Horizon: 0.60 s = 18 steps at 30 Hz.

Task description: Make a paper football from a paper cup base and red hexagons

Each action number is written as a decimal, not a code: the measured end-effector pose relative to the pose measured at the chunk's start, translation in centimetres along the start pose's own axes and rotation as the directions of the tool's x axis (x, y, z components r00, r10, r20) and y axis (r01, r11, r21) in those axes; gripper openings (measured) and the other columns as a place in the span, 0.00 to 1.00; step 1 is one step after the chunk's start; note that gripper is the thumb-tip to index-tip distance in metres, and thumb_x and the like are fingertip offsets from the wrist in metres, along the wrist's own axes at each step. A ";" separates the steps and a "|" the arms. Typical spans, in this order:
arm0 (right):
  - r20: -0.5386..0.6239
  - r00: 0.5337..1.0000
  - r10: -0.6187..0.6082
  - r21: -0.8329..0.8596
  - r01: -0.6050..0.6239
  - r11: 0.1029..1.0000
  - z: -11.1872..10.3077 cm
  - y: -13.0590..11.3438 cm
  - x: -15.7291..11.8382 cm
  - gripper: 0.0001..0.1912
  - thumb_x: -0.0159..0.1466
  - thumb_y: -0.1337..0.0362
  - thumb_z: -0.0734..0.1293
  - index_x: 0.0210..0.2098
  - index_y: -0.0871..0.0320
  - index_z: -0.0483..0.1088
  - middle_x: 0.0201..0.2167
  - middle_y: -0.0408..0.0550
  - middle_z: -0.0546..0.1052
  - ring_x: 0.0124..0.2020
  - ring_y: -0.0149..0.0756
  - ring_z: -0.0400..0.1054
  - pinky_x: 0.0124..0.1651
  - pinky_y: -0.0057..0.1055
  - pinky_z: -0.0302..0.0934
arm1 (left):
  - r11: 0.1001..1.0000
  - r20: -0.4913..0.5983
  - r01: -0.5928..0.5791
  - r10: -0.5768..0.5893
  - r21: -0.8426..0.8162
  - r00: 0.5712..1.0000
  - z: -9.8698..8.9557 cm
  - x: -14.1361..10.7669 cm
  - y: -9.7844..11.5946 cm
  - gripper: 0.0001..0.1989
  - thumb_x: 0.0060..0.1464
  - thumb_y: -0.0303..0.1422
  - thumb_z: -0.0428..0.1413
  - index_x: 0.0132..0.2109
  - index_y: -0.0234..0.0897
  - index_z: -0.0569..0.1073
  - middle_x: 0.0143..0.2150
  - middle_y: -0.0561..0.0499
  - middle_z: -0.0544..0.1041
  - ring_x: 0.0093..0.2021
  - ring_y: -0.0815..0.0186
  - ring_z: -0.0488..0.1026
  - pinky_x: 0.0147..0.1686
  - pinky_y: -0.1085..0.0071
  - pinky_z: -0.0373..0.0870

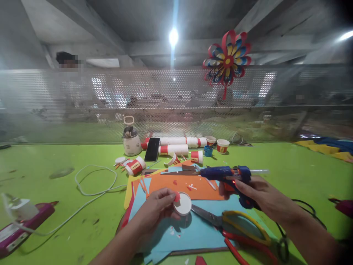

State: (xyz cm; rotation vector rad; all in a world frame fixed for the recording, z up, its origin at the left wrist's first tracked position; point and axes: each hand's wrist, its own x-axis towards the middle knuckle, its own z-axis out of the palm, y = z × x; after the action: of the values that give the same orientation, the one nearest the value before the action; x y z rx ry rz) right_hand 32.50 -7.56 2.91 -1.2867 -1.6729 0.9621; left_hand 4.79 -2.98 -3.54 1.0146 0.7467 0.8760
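Observation:
My left hand (pixel 162 204) pinches a round white disc (pixel 183 204), which looks like the base of a paper cup, and a small red paper piece (pixel 177 197) lies against its left edge by my thumb. In my right hand (pixel 260 193) is a blue glue gun (pixel 224 172), its nozzle pointing left and a clear glue stick jutting from its back. A small red light glows on the gun. Below it, scissors (pixel 234 224) with one yellow and one red handle rest on light blue paper (pixel 165 239), blades towards the disc.
Orange paper (pixel 157 186) with scraps lies beyond the blue sheets. Paper cups (pixel 136 165), a phone (pixel 152 149), white rolls (pixel 173 149) and a bottle (pixel 131 141) stand or lie farther back. A white cable (pixel 91 209) runs to a power strip (pixel 30 224). A paper flower (pixel 227 60) hangs above the mesh screen.

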 end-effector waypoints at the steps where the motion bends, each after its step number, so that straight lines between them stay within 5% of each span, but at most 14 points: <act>1: 0.001 1.000 0.019 0.001 -0.019 1.000 0.0 0.5 -0.1 0.23 0.63 0.45 0.63 0.35 0.57 0.80 0.31 0.52 0.80 0.33 0.41 0.73 0.30 0.31 0.62 | 1.000 -0.003 0.006 -0.006 -0.003 1.000 0.0 0.0 0.1 0.09 0.53 0.33 0.60 0.30 0.31 0.70 0.28 0.48 0.74 0.27 0.68 0.71 0.28 0.72 0.72; 6: 0.071 0.997 0.010 -0.167 0.002 0.986 -0.7 1.3 -0.7 0.26 0.63 0.43 0.60 0.29 0.56 0.80 0.29 0.51 0.79 0.30 0.40 0.71 0.28 0.30 0.62 | 1.000 -0.012 0.025 -0.025 0.000 1.000 -0.2 0.3 0.4 0.10 0.54 0.34 0.59 0.30 0.31 0.70 0.28 0.48 0.73 0.27 0.69 0.71 0.28 0.72 0.72; 11: 0.124 0.989 0.087 -0.217 -0.058 0.974 -1.0 1.5 -1.6 0.25 0.61 0.42 0.61 0.36 0.52 0.81 0.31 0.49 0.81 0.26 0.39 0.70 0.26 0.30 0.64 | 0.999 -0.008 0.052 -0.052 0.002 0.999 -0.4 0.2 0.5 0.09 0.55 0.33 0.58 0.31 0.31 0.71 0.29 0.49 0.73 0.27 0.69 0.72 0.29 0.73 0.72; 18: 0.100 0.973 0.206 -0.072 -0.200 0.977 -0.4 1.7 -2.2 0.18 0.58 0.45 0.67 0.37 0.48 0.82 0.36 0.47 0.83 0.43 0.50 0.76 0.47 0.37 0.70 | 0.992 -0.002 0.124 -0.124 0.008 0.992 -0.1 -0.1 0.9 0.07 0.56 0.31 0.57 0.32 0.32 0.71 0.30 0.52 0.73 0.27 0.70 0.74 0.31 0.75 0.72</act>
State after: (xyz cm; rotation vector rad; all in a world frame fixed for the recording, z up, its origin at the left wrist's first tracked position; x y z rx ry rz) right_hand 33.86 -9.35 1.26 -1.4930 -1.6868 1.1252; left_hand 4.39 -2.79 -2.77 0.9639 0.8068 0.7668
